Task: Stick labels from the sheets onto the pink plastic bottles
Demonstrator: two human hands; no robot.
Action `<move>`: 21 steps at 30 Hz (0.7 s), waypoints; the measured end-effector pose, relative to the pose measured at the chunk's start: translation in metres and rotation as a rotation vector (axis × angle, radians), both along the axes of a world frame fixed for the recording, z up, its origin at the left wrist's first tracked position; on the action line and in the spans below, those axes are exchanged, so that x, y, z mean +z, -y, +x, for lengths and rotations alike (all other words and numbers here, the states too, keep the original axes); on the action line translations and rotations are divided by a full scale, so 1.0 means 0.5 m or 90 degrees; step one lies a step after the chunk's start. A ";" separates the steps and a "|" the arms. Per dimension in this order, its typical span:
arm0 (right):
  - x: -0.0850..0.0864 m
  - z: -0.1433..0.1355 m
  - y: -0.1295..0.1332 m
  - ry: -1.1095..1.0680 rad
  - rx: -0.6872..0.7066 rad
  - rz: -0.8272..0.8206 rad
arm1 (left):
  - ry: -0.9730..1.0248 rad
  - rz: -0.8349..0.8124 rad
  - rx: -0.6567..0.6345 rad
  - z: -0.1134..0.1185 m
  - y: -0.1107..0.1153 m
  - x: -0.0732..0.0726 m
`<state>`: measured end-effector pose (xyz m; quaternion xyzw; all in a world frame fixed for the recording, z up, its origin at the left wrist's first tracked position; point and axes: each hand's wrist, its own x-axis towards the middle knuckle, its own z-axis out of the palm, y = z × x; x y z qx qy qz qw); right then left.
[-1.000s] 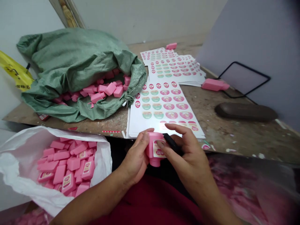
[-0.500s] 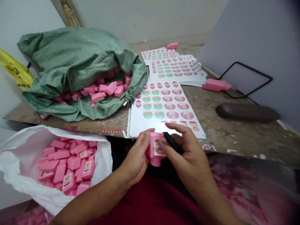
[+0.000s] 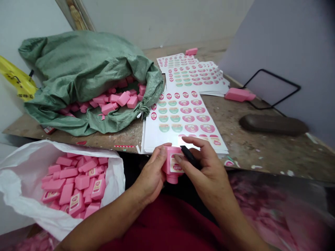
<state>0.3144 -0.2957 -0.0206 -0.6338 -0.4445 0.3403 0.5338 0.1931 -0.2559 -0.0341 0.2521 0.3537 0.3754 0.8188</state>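
Observation:
My left hand [image 3: 151, 174] is closed around a small pink plastic bottle [image 3: 168, 161], its neck pointing down toward me. A printed label [image 3: 176, 165] sits on the bottle's face. The thumb of my right hand [image 3: 202, 170] presses on that label. Gripped in the same hand is a slim black tool [image 3: 190, 157] with an angled tip; its exact kind I cannot make out. Just beyond both hands lies a stack of sticker sheets [image 3: 167, 139] with pink and green labels.
On the left of the table [image 3: 261, 153] lies a green woven sack [image 3: 86, 52] spilling pink bottles. Below it, a white bag [image 3: 115, 174] holds several bottles, some labelled. More sticker sheets, a loose bottle [image 3: 239, 94], a brown case [image 3: 273, 124] and a black wire frame [image 3: 272, 78] lie farther right.
The view has shifted very slightly. Both hands stay on the bottle, with the right thumb still against the label.

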 end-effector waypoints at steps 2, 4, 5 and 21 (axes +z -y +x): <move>-0.001 0.000 0.000 -0.002 0.005 0.007 | -0.002 0.008 -0.001 -0.001 -0.001 -0.001; -0.002 0.000 -0.001 0.003 0.005 0.016 | -0.007 0.015 -0.001 0.000 -0.002 -0.001; -0.003 0.000 -0.001 0.009 0.003 0.018 | -0.010 0.019 -0.001 0.000 -0.002 -0.001; -0.012 -0.002 0.001 0.168 -0.006 0.053 | -0.036 0.031 -0.003 -0.002 0.000 0.008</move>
